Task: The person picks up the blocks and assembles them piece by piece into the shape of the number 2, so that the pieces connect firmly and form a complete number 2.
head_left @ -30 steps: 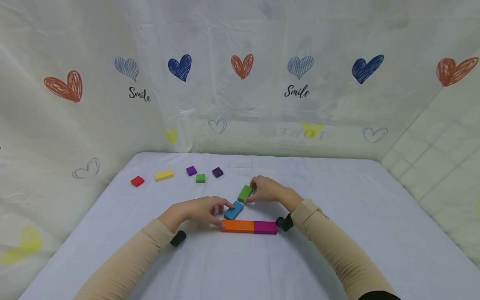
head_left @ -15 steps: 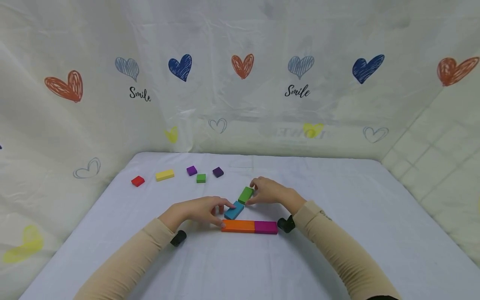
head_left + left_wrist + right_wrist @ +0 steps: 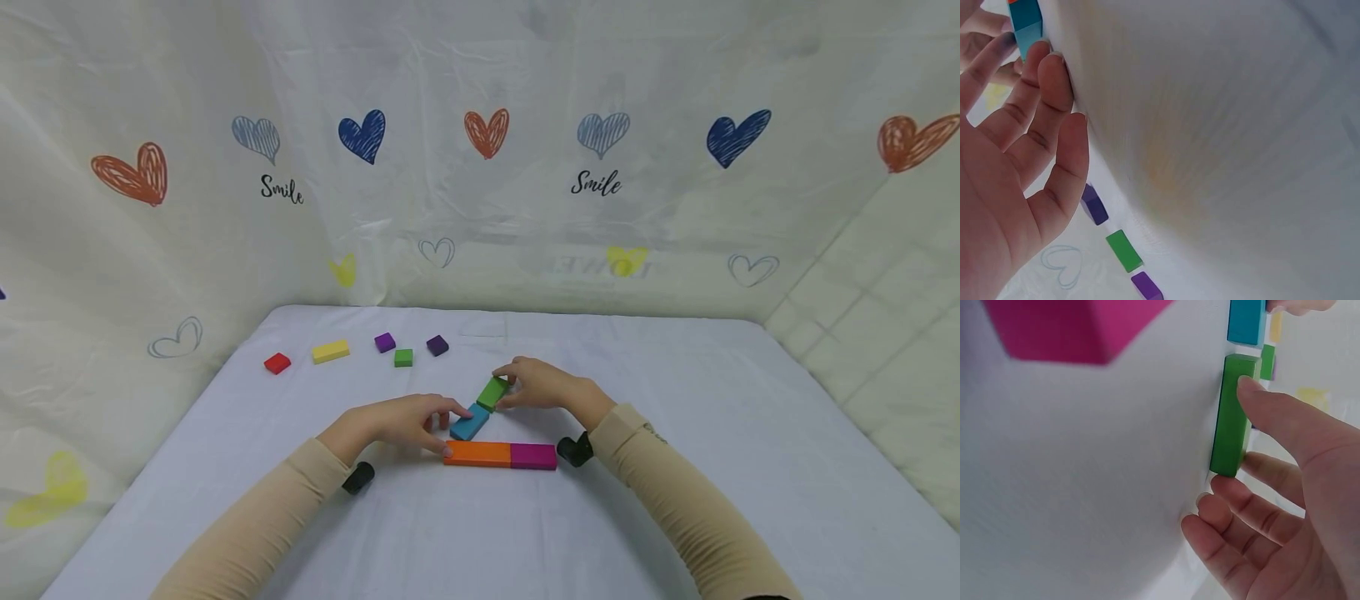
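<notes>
An orange block (image 3: 477, 453) and a magenta block (image 3: 533, 456) lie end to end in a straight row. Behind them, a blue block (image 3: 469, 423) slants away to the right, and a green oblong block (image 3: 492, 392) continues its line, their ends very close or touching. My left hand (image 3: 397, 420) rests its index fingertip on the blue block and its thumb at the orange block's left end. With thumb and fingers, my right hand (image 3: 546, 385) pinches the green oblong block (image 3: 1230, 419). In the left wrist view, the left hand's (image 3: 1022, 162) other fingers are loosely bent around nothing.
Farther back on the white cloth lie a red block (image 3: 277, 363), a yellow block (image 3: 331, 352), a purple block (image 3: 385, 342), a small green block (image 3: 403, 357) and a dark purple block (image 3: 438, 345). A printed curtain (image 3: 480, 200) hangs behind the table.
My right hand has shifted the green oblong block slightly toward the blue one, and its index finger has come farther over the block's far end. The left hand has stayed in place.
</notes>
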Tool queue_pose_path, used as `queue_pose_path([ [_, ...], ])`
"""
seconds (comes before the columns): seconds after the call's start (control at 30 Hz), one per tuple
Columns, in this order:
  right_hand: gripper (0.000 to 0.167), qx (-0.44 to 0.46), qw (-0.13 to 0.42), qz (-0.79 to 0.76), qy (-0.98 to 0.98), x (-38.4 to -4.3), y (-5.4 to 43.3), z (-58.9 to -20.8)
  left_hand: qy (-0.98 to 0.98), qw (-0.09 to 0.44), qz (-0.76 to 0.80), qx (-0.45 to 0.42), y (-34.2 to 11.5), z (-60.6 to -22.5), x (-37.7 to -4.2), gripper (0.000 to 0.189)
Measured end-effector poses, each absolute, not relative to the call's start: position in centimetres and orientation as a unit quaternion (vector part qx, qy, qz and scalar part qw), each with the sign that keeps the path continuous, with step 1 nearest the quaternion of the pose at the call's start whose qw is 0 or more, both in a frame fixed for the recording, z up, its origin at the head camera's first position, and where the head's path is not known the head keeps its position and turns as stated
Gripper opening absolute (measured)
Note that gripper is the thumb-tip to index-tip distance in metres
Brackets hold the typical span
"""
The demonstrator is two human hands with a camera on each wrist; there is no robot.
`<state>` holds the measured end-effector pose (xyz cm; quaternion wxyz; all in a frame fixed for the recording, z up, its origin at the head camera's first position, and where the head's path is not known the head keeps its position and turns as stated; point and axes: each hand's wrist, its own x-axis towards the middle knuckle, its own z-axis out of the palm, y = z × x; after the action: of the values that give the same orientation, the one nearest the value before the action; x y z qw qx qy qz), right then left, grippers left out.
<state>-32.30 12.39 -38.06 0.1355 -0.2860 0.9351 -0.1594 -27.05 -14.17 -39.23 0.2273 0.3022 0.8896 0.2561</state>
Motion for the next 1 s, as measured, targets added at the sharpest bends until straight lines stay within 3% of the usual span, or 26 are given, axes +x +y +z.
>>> queue_pose_path([
  [1.0,0.049,-0.291,0.131,-0.148,0.936,-31.91,12.06,-38.30,0.889,0.228,0.257,0.303,-14.20,-39.20,-26.95,0.056],
])
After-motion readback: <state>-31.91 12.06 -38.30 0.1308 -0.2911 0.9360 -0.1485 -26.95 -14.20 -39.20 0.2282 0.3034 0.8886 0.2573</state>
